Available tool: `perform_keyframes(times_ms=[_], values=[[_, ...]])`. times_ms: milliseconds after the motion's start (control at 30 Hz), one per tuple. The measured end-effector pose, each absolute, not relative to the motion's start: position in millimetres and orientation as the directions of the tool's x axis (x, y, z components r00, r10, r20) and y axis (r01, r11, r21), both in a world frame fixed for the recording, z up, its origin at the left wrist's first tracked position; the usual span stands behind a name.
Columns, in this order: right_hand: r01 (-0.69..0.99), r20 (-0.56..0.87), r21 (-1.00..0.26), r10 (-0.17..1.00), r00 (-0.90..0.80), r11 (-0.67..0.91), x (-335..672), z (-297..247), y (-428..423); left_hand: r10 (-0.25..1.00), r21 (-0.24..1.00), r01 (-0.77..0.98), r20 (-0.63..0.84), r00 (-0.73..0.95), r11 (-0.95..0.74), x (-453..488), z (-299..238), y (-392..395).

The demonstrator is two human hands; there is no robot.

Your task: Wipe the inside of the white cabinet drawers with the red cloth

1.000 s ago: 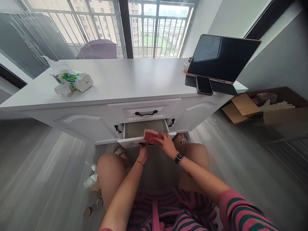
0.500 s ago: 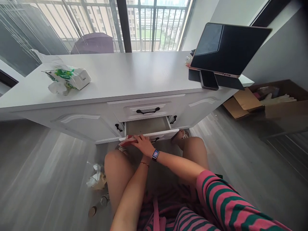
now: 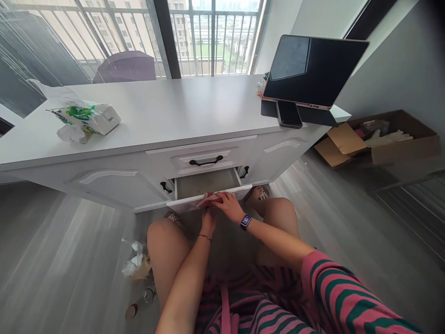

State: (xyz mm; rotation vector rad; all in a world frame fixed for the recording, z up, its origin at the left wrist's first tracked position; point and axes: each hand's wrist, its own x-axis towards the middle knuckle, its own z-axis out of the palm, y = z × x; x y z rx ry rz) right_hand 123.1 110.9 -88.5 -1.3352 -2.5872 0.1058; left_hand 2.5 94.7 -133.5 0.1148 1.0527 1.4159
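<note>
I sit low in front of a white cabinet (image 3: pixel 156 111) whose lower drawer (image 3: pixel 181 203) is pulled out. My right hand (image 3: pixel 225 205), a smartwatch on its wrist, presses a red-and-white cloth (image 3: pixel 207 199) onto the drawer's front edge, fingers curled over it. My left hand (image 3: pixel 208 218) reaches up under that edge at the drawer's black handle; its fingers are hidden. The drawer's inside looks bare. The upper drawer (image 3: pixel 205 160) above it is closed.
A tissue pack (image 3: pixel 86 118) lies on the cabinet top at left. A tablet (image 3: pixel 313 72) on a stand and a phone (image 3: pixel 288 113) are at right. Crumpled paper (image 3: pixel 135 264) and small caps lie on the floor by my left knee. A cardboard box (image 3: pixel 392 139) stands at right.
My right hand slid the cloth along the drawer's front edge, from the right to the left, then back toward the middle. The camera view shifted a little.
</note>
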Motion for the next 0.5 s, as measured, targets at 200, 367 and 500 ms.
perform_keyframes(times_ms=[200, 367, 500], values=[[0.834, 0.249, -0.483, 0.955, -0.159, 0.265, 181, -128, 108, 0.78, 0.544, -0.802, -0.603, -0.169, 0.247, -1, -149, 92], [0.717, 0.267, -0.697, 0.932, 0.244, 0.012, 178, -155, 110, 0.756, 0.523, -0.814, -0.631, -0.172, 0.252, -2, -151, 93], [0.607, 0.211, -0.789, 0.888, 0.409, -0.092, 157, -170, 114, 0.743, 0.532, -0.808, -0.642, -0.188, 0.255, -1, -150, 94]])
